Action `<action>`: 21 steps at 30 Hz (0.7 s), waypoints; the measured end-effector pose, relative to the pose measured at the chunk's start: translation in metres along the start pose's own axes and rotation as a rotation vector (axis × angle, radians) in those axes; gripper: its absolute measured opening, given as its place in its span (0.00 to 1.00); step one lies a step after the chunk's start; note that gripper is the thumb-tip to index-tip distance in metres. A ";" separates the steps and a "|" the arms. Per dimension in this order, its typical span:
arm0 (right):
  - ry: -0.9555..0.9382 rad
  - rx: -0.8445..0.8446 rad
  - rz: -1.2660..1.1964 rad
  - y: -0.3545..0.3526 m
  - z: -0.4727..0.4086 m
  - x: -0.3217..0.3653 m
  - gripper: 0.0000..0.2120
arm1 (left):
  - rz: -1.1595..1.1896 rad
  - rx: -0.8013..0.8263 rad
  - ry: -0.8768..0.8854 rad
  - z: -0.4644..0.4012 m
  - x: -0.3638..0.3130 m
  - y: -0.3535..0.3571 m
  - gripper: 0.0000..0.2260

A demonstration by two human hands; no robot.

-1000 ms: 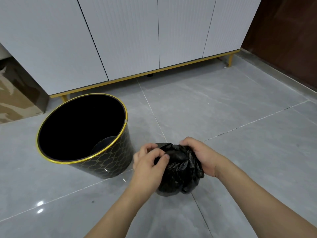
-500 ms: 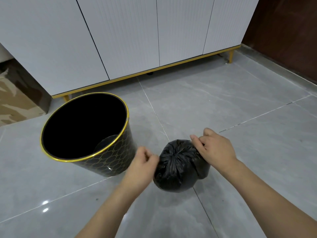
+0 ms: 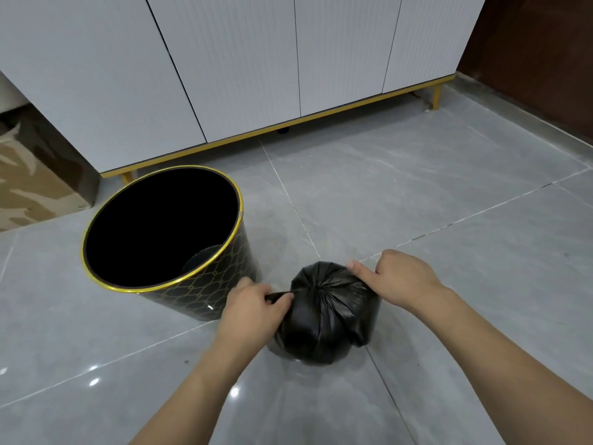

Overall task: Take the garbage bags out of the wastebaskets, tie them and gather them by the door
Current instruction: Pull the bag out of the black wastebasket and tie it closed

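A small black garbage bag sits bunched on the grey tile floor, its top gathered into a puckered centre. My left hand pinches a stretched strip of the bag's plastic on its left side. My right hand grips the bag's top on the right side. Just left of the bag stands a black wastebasket with a gold rim and gold lattice pattern; it has no bag in it.
A white cabinet on gold legs runs along the back. A dark brown door or wall panel is at the right. A cardboard box sits at the far left. Grey tile floor stretches to the right.
My hands have drawn apart from the top of the bag, the left pulling a strip of plastic leftward and the right pulling rightward. The bag's top has tightened into a pucker.
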State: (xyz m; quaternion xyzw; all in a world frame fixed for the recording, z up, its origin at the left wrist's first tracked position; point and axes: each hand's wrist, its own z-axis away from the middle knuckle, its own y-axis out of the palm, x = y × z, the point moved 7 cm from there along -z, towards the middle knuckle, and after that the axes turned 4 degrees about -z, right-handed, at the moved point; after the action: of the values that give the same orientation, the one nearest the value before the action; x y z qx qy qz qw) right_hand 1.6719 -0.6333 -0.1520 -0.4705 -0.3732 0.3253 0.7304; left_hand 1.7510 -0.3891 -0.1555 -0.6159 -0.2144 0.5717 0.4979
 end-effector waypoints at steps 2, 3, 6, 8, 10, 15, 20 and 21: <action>0.034 0.167 -0.104 0.000 0.005 0.005 0.34 | 0.111 -0.102 0.044 0.003 -0.007 -0.005 0.20; 0.040 0.260 -0.178 0.000 0.007 0.009 0.32 | 0.167 -0.125 0.056 0.006 -0.011 -0.006 0.20; 0.012 0.532 -0.500 0.001 0.017 0.023 0.26 | 0.152 -0.204 0.154 0.012 -0.021 -0.010 0.20; -0.010 0.642 -0.780 0.008 0.019 0.032 0.21 | -0.004 -0.269 0.271 0.017 -0.027 -0.011 0.17; 0.050 0.626 -1.055 0.016 0.016 0.038 0.15 | -0.126 -0.209 0.361 0.024 -0.030 0.000 0.12; 0.339 0.457 -1.570 0.044 0.011 0.038 0.11 | -0.223 0.235 0.418 0.047 -0.023 0.053 0.08; 0.233 0.287 -1.428 0.057 0.006 0.034 0.06 | -0.289 0.356 0.402 0.044 -0.026 0.053 0.09; 0.186 0.268 -1.287 0.060 0.006 0.035 0.06 | -0.301 0.358 0.385 0.041 -0.025 0.050 0.10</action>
State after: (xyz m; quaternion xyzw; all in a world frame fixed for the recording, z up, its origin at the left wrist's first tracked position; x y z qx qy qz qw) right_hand 1.6767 -0.5808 -0.1979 -0.0847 -0.4714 -0.1741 0.8604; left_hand 1.6916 -0.4157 -0.1796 -0.5768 -0.1005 0.3928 0.7092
